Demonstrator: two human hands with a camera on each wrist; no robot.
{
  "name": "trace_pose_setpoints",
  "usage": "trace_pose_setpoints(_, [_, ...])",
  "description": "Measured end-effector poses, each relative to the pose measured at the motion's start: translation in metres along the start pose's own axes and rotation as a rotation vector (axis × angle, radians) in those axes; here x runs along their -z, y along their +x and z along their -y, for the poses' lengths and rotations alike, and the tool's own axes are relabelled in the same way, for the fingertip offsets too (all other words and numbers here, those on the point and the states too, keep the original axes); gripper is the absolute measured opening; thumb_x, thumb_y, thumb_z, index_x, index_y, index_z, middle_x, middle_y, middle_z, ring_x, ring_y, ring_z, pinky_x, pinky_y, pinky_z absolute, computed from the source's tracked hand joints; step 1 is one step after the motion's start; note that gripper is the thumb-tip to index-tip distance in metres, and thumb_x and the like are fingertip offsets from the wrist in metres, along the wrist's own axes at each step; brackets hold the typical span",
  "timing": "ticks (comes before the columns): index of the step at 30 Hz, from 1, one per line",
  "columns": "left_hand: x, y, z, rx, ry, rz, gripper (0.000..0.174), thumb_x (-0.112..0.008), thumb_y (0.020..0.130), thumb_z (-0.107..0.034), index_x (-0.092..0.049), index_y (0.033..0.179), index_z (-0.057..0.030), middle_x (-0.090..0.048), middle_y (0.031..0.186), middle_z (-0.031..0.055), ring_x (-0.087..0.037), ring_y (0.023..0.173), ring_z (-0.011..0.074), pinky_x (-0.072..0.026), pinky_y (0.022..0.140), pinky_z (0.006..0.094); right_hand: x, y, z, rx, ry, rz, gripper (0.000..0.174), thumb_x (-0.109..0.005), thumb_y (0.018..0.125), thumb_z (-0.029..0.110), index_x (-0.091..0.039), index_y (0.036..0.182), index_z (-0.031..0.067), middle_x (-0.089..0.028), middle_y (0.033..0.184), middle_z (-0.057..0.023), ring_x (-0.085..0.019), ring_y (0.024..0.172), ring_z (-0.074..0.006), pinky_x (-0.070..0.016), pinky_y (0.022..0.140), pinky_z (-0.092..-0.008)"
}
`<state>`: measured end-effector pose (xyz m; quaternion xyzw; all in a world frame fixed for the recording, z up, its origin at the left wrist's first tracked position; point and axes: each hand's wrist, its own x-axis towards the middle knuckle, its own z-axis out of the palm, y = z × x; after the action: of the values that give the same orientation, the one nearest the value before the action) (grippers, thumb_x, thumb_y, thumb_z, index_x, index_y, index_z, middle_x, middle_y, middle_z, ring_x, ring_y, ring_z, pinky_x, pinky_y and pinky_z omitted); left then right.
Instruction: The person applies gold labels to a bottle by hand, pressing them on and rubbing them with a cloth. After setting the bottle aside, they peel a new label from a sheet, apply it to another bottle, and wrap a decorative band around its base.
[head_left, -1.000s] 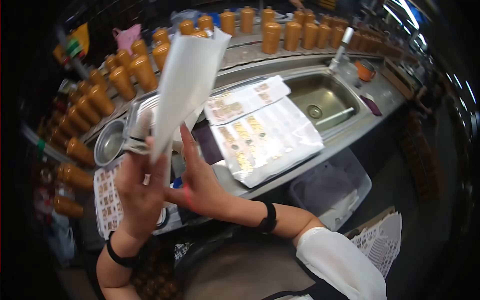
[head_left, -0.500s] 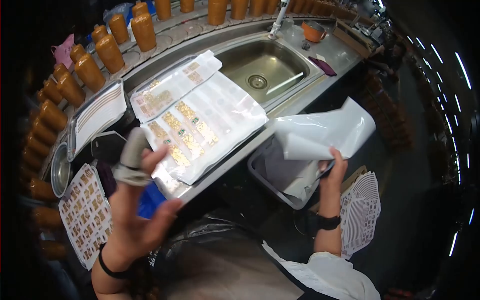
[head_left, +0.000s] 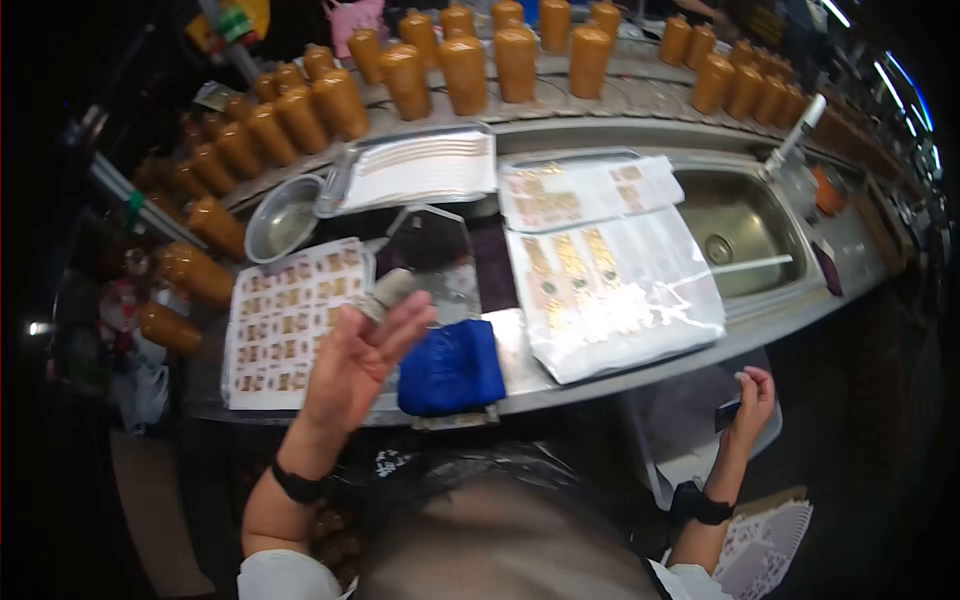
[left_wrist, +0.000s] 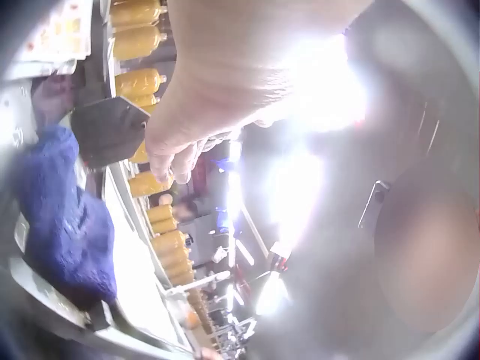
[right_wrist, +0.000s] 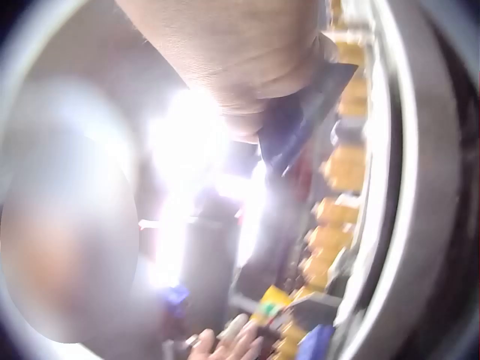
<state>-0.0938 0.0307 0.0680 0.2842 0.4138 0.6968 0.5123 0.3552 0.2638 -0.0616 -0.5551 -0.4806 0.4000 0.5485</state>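
My left hand (head_left: 350, 370) is raised with spread, relaxed fingers and holds nothing; a grey cover (head_left: 388, 292) wraps one finger. It hovers beside a printed sheet (head_left: 285, 325) and a folded blue cloth (head_left: 450, 368). The left wrist view shows the hand (left_wrist: 225, 82) above the dark angular plate (left_wrist: 109, 133) and the cloth (left_wrist: 67, 217). Over the grey bin (head_left: 680, 420), my right hand (head_left: 753, 405) pinches a small dark flat piece (head_left: 727, 415); the right wrist view shows this piece (right_wrist: 300, 124) sticking out from the hand (right_wrist: 247, 64).
A white sheet (head_left: 640, 250) bearing gold pieces lies beside the sink (head_left: 745, 225). A tray of white strips (head_left: 420, 168) and a metal bowl (head_left: 285, 222) stand behind. Several orange-brown bottles (head_left: 515, 65) line the back. Stacked printed sheets (head_left: 765, 550) lie low on the right.
The large white sheet has left my right hand, which keeps the dark piece. My left hand has moved near the blue cloth, and the head view has turned left.
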Motion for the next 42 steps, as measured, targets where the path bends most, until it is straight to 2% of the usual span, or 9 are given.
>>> trace_pose_setpoints(6, [-0.031, -0.002, 0.011, 0.15, -0.289, 0.078, 0.084, -0.029, 0.098, -0.068, -0.024, 0.156, -0.0082, -0.031, 0.158, 0.018, -0.029, 0.147, 0.0314, -0.0224, 0.12, 0.0459, -0.184, -0.118, 0.163, 0.68, -0.02, 0.879, 0.024, -0.081, 0.078, 0.013, -0.069, 0.097, 0.0042, -0.068, 0.086, -0.0111, -0.063, 0.069, -0.0235, -0.0492, 0.061, -0.0326])
trace_pose_setpoints(12, [-0.02, -0.014, 0.019, 0.072, -0.414, 0.194, 0.064, -0.026, 0.104, -0.058, -0.051, 0.131, -0.0061, -0.054, 0.133, 0.0068, -0.048, 0.127, 0.0195, -0.0338, 0.111, 0.0391, -0.277, -0.168, 0.173, 0.763, 0.056, 0.902, 0.014, -0.068, 0.086, 0.008, -0.06, 0.076, 0.0039, -0.057, 0.067, -0.0128, -0.058, 0.06, -0.0321, -0.0453, 0.054, -0.0403])
trace_pose_setpoints(21, [0.018, -0.016, 0.014, -0.24, 0.393, 0.043, 0.087, -0.029, 0.102, -0.06, 0.014, 0.156, -0.0062, -0.02, 0.161, 0.0173, -0.018, 0.149, 0.0272, -0.0123, 0.12, 0.0373, -0.295, -0.191, 0.185, 1.012, 0.009, 0.953, 0.009, -0.07, 0.08, 0.003, -0.061, 0.081, 0.0042, -0.059, 0.069, -0.0118, -0.058, 0.058, -0.031, -0.044, 0.053, -0.039])
trace_pose_setpoints(26, [0.027, -0.022, 0.006, -0.499, 1.025, -0.119, 0.076, -0.032, 0.098, -0.067, -0.06, 0.112, 0.0023, -0.008, 0.161, 0.0304, -0.019, 0.144, 0.0529, -0.0186, 0.115, 0.0558, -0.314, -0.196, 0.181, 1.027, -0.025, 0.938, 0.01, -0.071, 0.082, 0.008, -0.064, 0.087, 0.0041, -0.062, 0.072, -0.0098, -0.06, 0.06, -0.0287, -0.0459, 0.053, -0.0375])
trace_pose_setpoints(34, [0.071, -0.033, -0.042, -0.141, 1.12, 0.045, 0.071, -0.035, 0.1, -0.063, -0.065, 0.111, 0.0006, -0.027, 0.155, 0.0308, -0.035, 0.139, 0.0459, -0.0284, 0.114, 0.0473, -0.352, -0.213, 0.177, 1.233, 0.156, 1.094, 0.015, -0.072, 0.083, 0.013, -0.065, 0.093, 0.004, -0.062, 0.075, -0.0088, -0.056, 0.054, -0.0256, -0.0437, 0.051, -0.0352])
trace_pose_setpoints(38, [0.128, -0.032, -0.075, -0.541, 1.298, -0.436, 0.058, -0.061, 0.095, -0.05, -0.061, 0.111, 0.0065, -0.064, 0.106, 0.0263, -0.064, 0.098, 0.0348, -0.0497, 0.088, 0.043, -0.338, -0.217, 0.197, 0.851, 0.012, 1.23, 0.045, -0.079, 0.076, 0.011, -0.065, 0.117, -0.0011, -0.066, 0.09, -0.0127, -0.057, 0.06, -0.0201, -0.045, 0.056, -0.0294])
trace_pose_setpoints(39, [0.178, -0.049, -0.125, -0.304, 1.17, -0.877, 0.047, -0.076, 0.087, -0.03, -0.057, 0.116, 0.0022, -0.059, 0.117, 0.0183, -0.057, 0.107, 0.0234, -0.0457, 0.095, 0.0396, -0.321, -0.197, 0.186, 0.524, -0.091, 1.23, 0.042, -0.075, 0.079, 0.009, -0.064, 0.118, -0.0017, -0.066, 0.089, -0.0078, -0.058, 0.067, -0.0129, -0.0454, 0.061, -0.0259])
trace_pose_setpoints(41, [0.287, -0.057, -0.167, -0.822, 1.109, -1.328, 0.062, -0.086, 0.073, -0.029, -0.055, 0.117, 0.0029, -0.059, 0.117, 0.0211, -0.056, 0.111, 0.0277, -0.0465, 0.092, 0.0424, -0.314, -0.175, 0.158, 0.404, 0.069, 1.101, 0.036, -0.071, 0.083, 0.008, -0.063, 0.117, -0.0018, -0.065, 0.09, -0.004, -0.057, 0.071, -0.0082, -0.0456, 0.064, -0.0225])
trace_pose_setpoints(42, [0.287, -0.075, -0.209, -0.272, 1.519, -1.77, 0.076, -0.088, 0.068, -0.034, -0.052, 0.123, 0.0045, -0.056, 0.125, 0.0259, -0.054, 0.116, 0.0375, -0.0428, 0.099, 0.0467, -0.309, -0.169, 0.161, 0.331, 0.061, 1.063, 0.033, -0.07, 0.085, 0.008, -0.064, 0.116, -0.0016, -0.065, 0.092, -0.0039, -0.058, 0.073, -0.0076, -0.046, 0.065, -0.0218])
